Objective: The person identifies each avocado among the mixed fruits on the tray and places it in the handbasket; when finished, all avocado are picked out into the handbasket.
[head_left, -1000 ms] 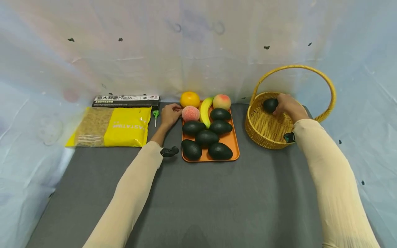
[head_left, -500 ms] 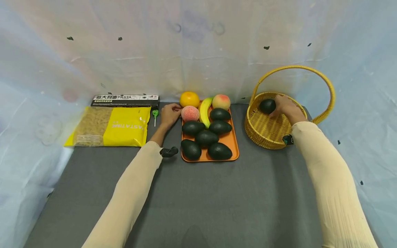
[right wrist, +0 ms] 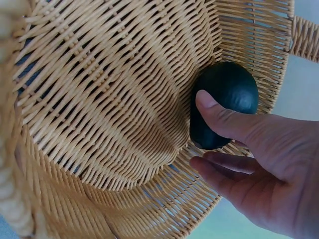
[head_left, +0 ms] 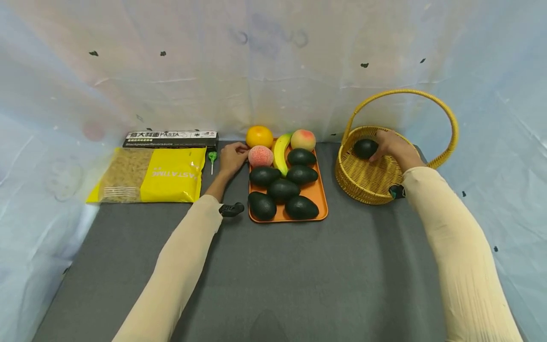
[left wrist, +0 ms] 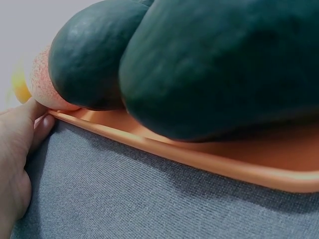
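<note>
In the head view my right hand (head_left: 394, 146) reaches into the yellow wicker basket (head_left: 348, 178) and holds a dark green avocado (head_left: 364, 148) at the basket's back left. The right wrist view shows the thumb (right wrist: 212, 105) over the avocado (right wrist: 232, 89) and the other fingers below, partly hidden by the fruit. My left hand (head_left: 232, 157) rests at the left edge of the orange tray (head_left: 318, 192), beside a pink peach (head_left: 260, 156). Its loosely bent fingertips touch the tray rim (left wrist: 149, 144) in the left wrist view. Several more avocados (head_left: 283, 190) lie on the tray.
A banana (head_left: 280, 154), an orange (head_left: 259, 137) and a second peach (head_left: 303, 140) are at the tray's back. Left of my hand are a green lollipop (head_left: 212, 156), a yellow pasta bag (head_left: 175, 175) and a black-and-white pasta box (head_left: 171, 139). The basket's tall handle (head_left: 406, 91) arches overhead.
The avocado and my right hand have shifted slightly left inside the basket, and the avocado is still held. My left hand has stayed at the tray's edge.
</note>
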